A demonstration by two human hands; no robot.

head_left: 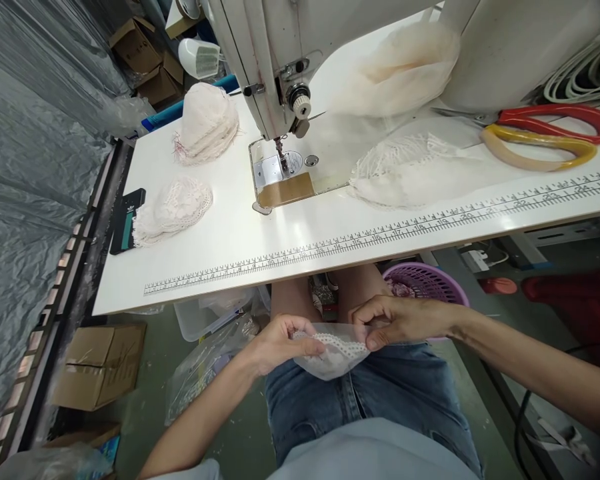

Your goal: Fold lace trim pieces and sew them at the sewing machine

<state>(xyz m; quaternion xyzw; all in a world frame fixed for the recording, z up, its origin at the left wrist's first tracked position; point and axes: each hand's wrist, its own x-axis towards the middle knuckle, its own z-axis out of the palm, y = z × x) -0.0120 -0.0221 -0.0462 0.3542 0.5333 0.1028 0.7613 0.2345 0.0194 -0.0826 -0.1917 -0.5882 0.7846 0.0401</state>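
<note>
Over my lap, a small piece of sheer white fabric with lace trim is stretched between my two hands. My left hand pinches its left end, thumb lying on the lace. At the right end, my right hand grips the edge between thumb and fingers. Beyond the table edge stands a white sewing machine, its needle and presser foot above the metal plate. A stack of white fabric pieces and a lace pile lie to the left of the needle.
Right of the needle lie fringed white fabric, sheer cream fabric and scissors with red and yellow handles. A printed ruler runs along the table's front edge. Below are a purple basket and a cardboard box.
</note>
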